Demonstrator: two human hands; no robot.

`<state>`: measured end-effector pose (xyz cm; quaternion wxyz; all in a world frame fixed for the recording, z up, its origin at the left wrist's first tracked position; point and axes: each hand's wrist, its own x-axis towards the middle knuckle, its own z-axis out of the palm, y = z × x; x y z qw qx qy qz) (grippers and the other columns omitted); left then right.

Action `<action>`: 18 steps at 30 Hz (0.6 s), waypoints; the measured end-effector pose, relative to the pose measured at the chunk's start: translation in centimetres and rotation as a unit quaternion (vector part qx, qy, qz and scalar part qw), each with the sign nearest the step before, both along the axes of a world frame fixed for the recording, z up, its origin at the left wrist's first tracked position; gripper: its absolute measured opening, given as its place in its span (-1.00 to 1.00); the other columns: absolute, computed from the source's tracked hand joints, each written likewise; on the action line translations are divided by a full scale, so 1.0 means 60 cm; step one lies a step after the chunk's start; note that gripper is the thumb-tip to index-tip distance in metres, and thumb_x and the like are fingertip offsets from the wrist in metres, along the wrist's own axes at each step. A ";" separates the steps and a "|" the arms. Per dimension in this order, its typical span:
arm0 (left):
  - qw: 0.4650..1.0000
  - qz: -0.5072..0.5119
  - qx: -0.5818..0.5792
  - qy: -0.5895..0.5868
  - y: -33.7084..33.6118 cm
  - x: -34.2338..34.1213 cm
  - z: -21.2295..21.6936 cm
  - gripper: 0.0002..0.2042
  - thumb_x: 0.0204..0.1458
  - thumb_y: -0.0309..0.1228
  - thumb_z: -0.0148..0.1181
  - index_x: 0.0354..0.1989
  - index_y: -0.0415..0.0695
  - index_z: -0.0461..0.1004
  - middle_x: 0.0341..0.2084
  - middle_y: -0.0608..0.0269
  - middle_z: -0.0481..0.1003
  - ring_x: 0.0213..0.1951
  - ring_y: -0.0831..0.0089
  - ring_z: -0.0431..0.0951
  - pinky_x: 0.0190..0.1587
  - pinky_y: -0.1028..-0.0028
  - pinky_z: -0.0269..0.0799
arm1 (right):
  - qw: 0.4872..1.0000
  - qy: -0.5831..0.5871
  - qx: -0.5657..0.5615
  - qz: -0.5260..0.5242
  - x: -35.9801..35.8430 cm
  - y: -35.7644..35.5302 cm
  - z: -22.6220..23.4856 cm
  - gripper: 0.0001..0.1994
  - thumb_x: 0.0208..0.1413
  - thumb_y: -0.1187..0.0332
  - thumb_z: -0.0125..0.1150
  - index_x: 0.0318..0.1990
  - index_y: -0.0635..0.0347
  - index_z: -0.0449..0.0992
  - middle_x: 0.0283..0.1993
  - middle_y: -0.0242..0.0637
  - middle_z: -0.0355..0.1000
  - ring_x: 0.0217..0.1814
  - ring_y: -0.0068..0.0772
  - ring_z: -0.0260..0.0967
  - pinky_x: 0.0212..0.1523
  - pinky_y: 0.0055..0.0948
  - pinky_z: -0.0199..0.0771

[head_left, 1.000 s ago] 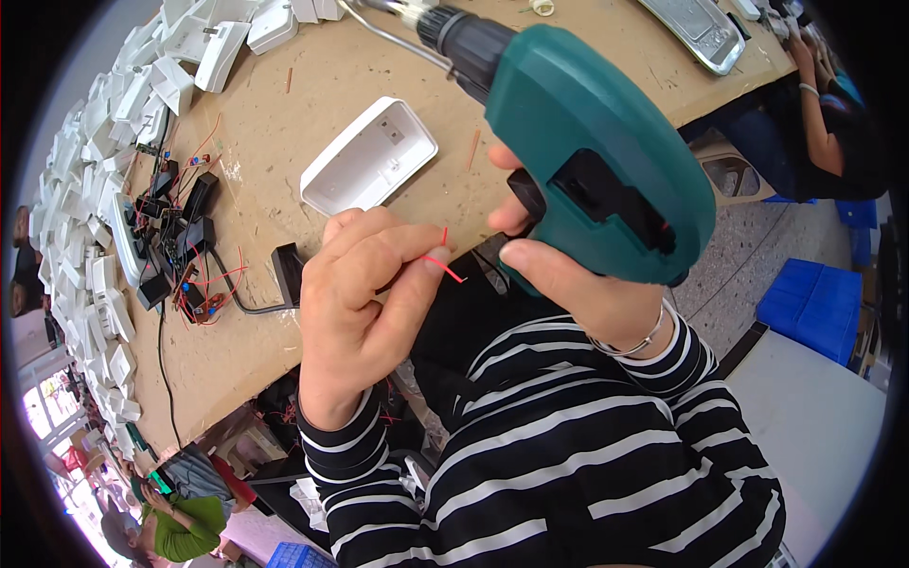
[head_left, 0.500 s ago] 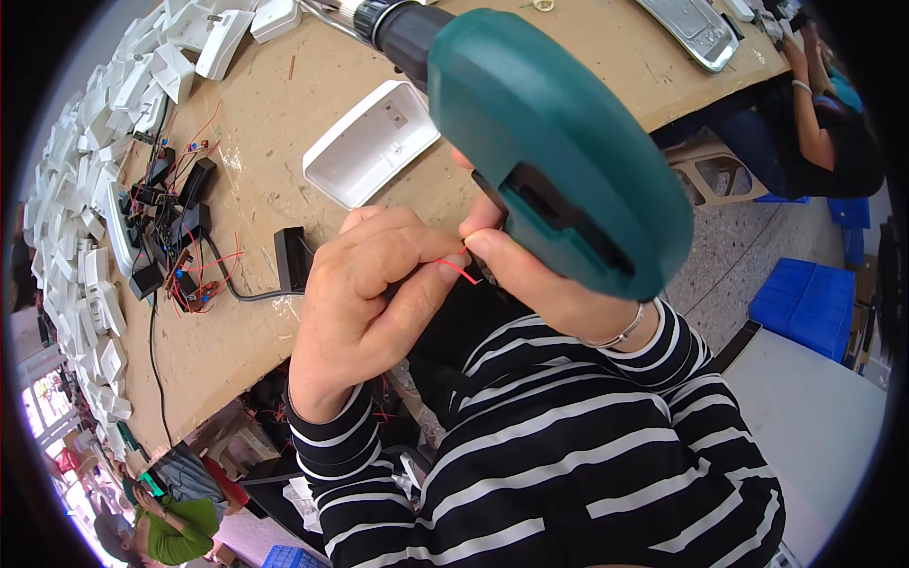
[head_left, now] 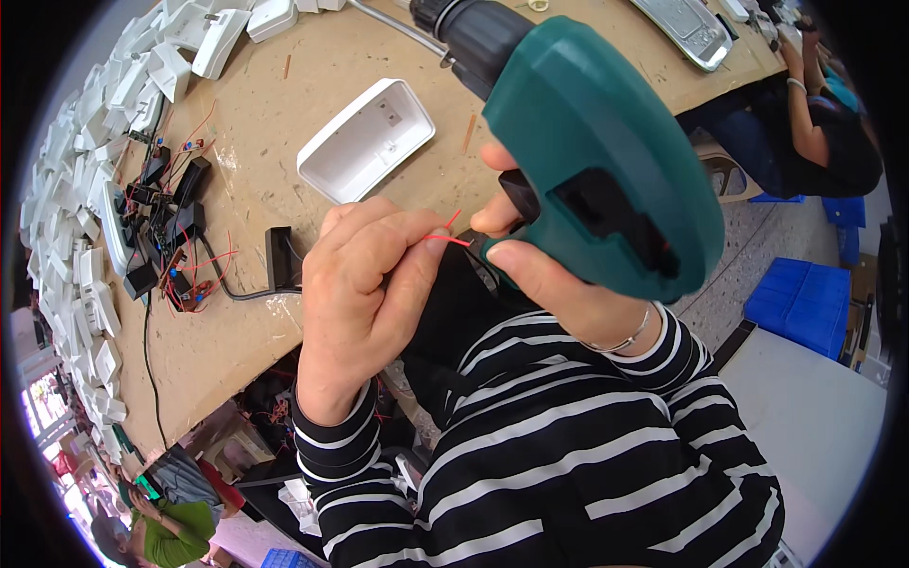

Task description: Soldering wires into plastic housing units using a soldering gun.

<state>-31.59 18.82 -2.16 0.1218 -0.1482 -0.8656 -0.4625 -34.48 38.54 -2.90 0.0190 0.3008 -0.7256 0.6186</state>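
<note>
My left hand (head_left: 355, 284) is closed, pinching thin red wires (head_left: 449, 239) between thumb and forefinger; two short ends poke out past the fingertips. In my right hand (head_left: 554, 284) is a green and black power drill (head_left: 606, 151), gripped with fingers near its black trigger and the thumb lying below. The drill covers much of that hand. Its black chuck (head_left: 478, 38) points to the upper left. Right thumb tip and wire ends lie close together, with a small gap. Beyond my hands an open white plastic housing (head_left: 369, 142) rests on the table.
Left of my hands lie a small black box (head_left: 283, 257) with a cable and a tangle of black parts and red wires (head_left: 175, 218). White housings (head_left: 104, 95) are heaped along the table's (head_left: 256, 133) left edge. Blue crates (head_left: 797, 308) stand at right. Other people sit beyond the table.
My right hand and the drill have moved right, and the right fingertips have come away from the red wires. The left hand keeps its pinch; two wire ends now spread apart.
</note>
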 end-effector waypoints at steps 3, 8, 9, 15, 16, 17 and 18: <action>0.999 0.007 -0.034 0.033 0.007 -0.002 -0.004 -0.89 -0.09 -0.59 0.25 -0.35 -0.18 0.53 -0.59 0.25 0.40 -0.53 0.31 0.38 -0.35 0.40 0.23 | 0.994 0.003 0.039 -0.102 0.013 -0.010 0.001 -0.55 -0.17 0.51 0.42 -0.02 0.29 0.51 -0.01 -0.07 0.46 -0.02 -0.21 0.48 -0.03 -0.38 0.52; 0.978 0.052 -0.116 0.166 0.021 -0.007 -0.020 -0.84 -0.12 -0.60 0.28 -0.33 -0.19 0.51 -0.61 0.26 0.37 -0.54 0.33 0.37 -0.37 0.39 0.19 | 0.990 -0.001 0.082 -0.115 0.014 -0.007 -0.005 -0.51 -0.18 0.42 0.46 -0.01 0.29 0.51 0.15 0.01 0.34 0.13 -0.06 0.39 0.03 -0.35 0.50; 0.967 0.067 -0.134 0.205 0.023 -0.007 -0.024 -0.83 -0.13 -0.60 0.28 -0.32 -0.19 0.50 -0.61 0.26 0.36 -0.54 0.33 0.36 -0.37 0.39 0.18 | 0.990 -0.002 0.083 -0.115 0.014 -0.007 -0.004 -0.51 -0.18 0.42 0.46 -0.01 0.29 0.51 0.15 0.01 0.34 0.13 -0.06 0.39 0.03 -0.35 0.50; 0.943 0.115 -0.190 0.248 0.031 -0.005 -0.032 -0.79 -0.15 -0.59 0.29 -0.29 -0.18 0.50 -0.56 0.29 0.40 -0.55 0.39 0.37 -0.36 0.41 0.16 | 0.983 -0.064 -0.075 -0.152 0.011 -0.016 -0.013 -0.59 -0.14 0.50 0.45 -0.07 0.32 0.51 -0.16 -0.20 0.50 -0.20 -0.41 0.53 -0.17 -0.48 0.55; 0.943 0.116 -0.191 0.247 0.031 -0.004 -0.033 -0.79 -0.15 -0.59 0.29 -0.29 -0.18 0.50 -0.56 0.29 0.40 -0.55 0.39 0.37 -0.36 0.41 0.16 | 0.994 -0.027 -0.033 -0.104 0.005 -0.006 -0.020 -0.53 -0.06 0.56 0.35 0.07 0.33 0.38 0.00 -0.16 0.42 -0.20 -0.49 0.47 -0.15 -0.52 0.51; 0.934 0.127 -0.209 0.260 0.031 -0.004 -0.035 -0.77 -0.17 -0.59 0.29 -0.28 -0.18 0.51 -0.56 0.31 0.40 -0.55 0.41 0.37 -0.35 0.42 0.15 | 0.998 0.010 0.009 -0.057 0.001 -0.001 -0.023 -0.45 0.03 0.63 0.25 0.21 0.33 0.25 0.15 -0.12 0.34 -0.19 -0.57 0.41 -0.13 -0.56 0.47; 0.925 0.137 -0.228 0.273 0.033 -0.004 -0.036 -0.76 -0.19 -0.59 0.28 -0.27 -0.17 0.51 -0.55 0.32 0.40 -0.56 0.44 0.37 -0.35 0.42 0.13 | 0.998 0.010 0.009 -0.057 0.002 -0.002 -0.023 -0.45 0.03 0.63 0.25 0.21 0.33 0.25 0.15 -0.12 0.34 -0.19 -0.57 0.41 -0.13 -0.56 0.47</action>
